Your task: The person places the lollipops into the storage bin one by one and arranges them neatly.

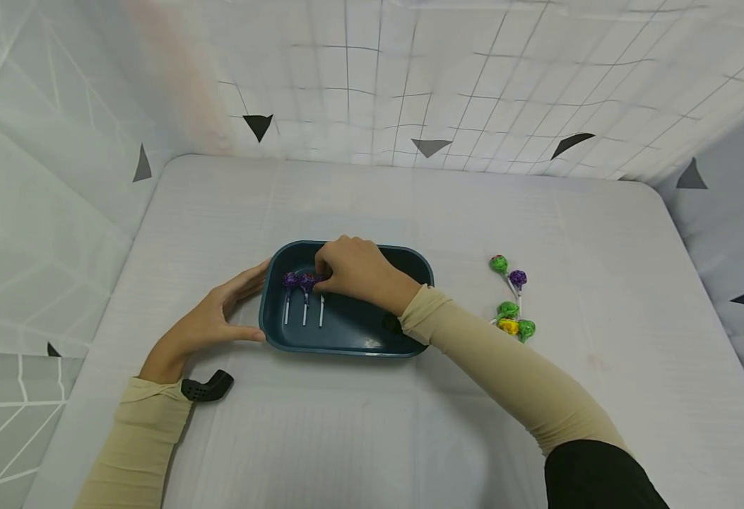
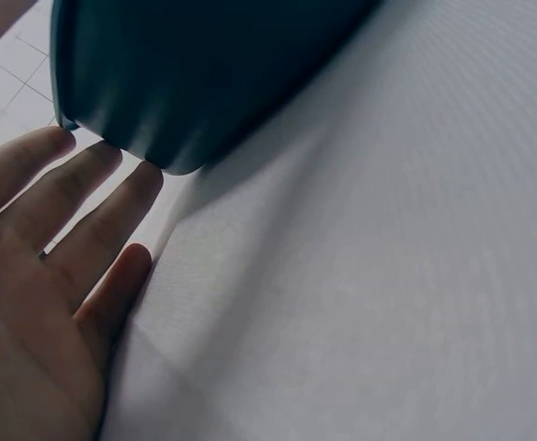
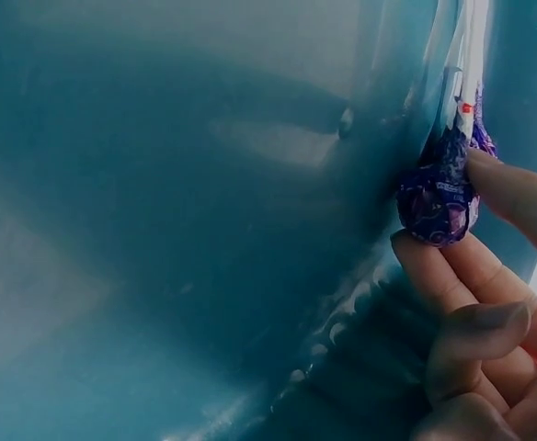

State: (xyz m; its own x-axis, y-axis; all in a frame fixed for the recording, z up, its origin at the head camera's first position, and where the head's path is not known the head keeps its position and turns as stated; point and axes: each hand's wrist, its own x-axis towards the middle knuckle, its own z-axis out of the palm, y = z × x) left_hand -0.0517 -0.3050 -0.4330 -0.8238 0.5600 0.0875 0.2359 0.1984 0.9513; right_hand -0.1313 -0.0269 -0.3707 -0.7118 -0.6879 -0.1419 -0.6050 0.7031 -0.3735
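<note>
I have right hand pinching a purple lollipop, ten o'clock in the tray; left hand, fingers extended, touches its nine o'clock end. Uneven release could roll adjacent lollipop.

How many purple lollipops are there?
4: two lollipops in the tray, a third lollipop beside them, pinched by the right hand, another lollipop on the table, farther right. The hand may hide more.
</note>
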